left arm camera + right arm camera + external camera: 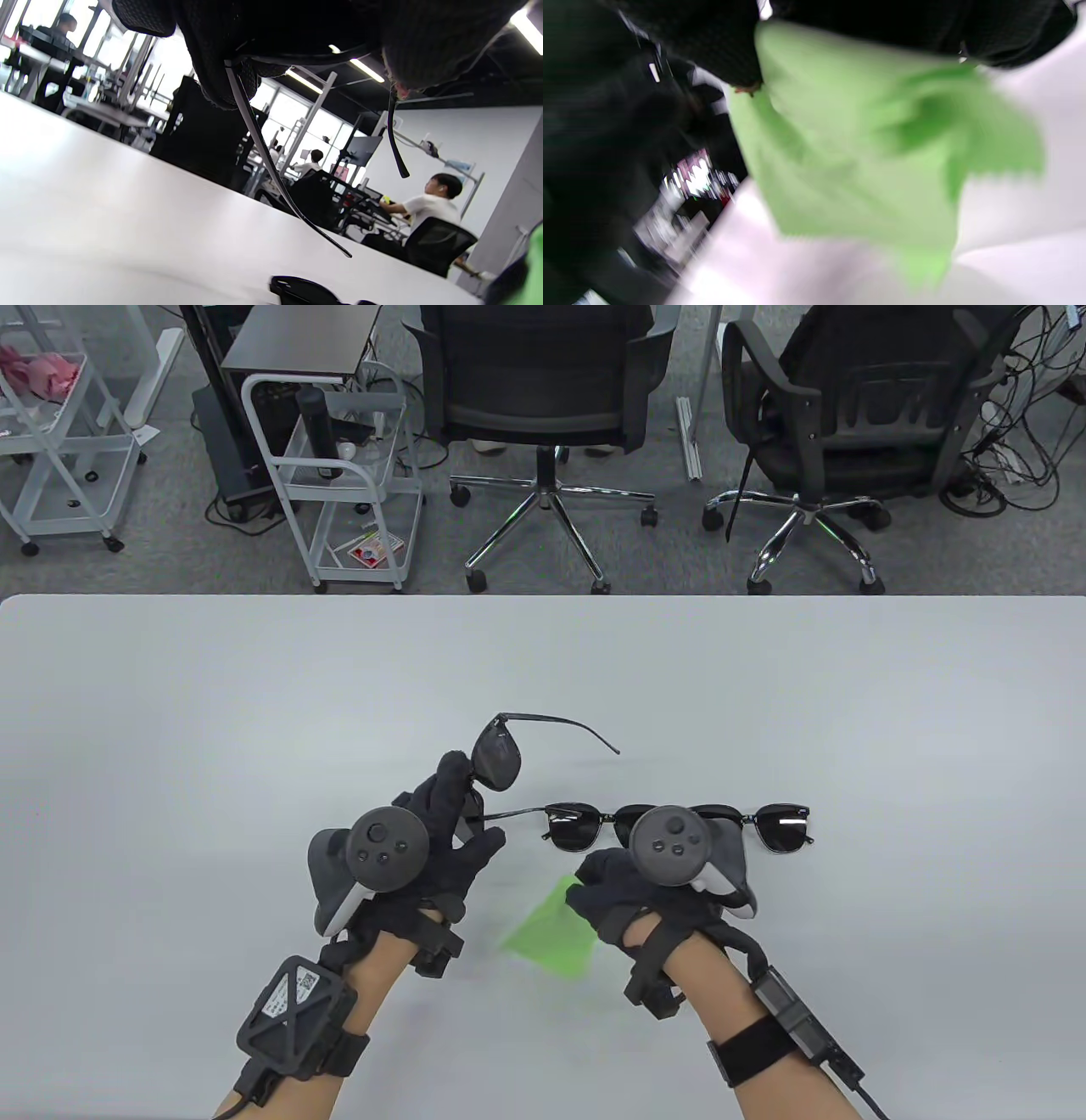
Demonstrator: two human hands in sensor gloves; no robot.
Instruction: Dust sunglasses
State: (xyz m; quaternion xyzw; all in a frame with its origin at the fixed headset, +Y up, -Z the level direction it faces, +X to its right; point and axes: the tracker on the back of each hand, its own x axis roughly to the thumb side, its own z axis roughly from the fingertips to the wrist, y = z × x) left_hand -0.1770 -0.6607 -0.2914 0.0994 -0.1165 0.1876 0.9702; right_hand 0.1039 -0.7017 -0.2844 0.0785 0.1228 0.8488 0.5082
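Two pairs of sunglasses are in play. The held sunglasses [496, 753] are raised off the white table [170, 712] in the left hand [424, 848], whose fingers curl round the frame near one lens, with both temples sticking out to the right; the left wrist view shows those temples [271, 169] hanging free below the glove. A second pair [585, 824] lies flat on the table just beyond the right hand [636, 899], partly hidden behind that hand's tracker. The right hand's fingers pinch a green cleaning cloth [551, 929], which hangs loose from them and is blurred in both views that show it.

The step in hand looks like bringing cloth to lens. To do it well, I would keep the left grip on the rim and hinge area rather than on the glass, so the lens face stays open to the cloth. Fold the cloth over one fingertip for a firm pad. Wipe each side with light strokes, supporting the lens from behind so the frame does not twist.
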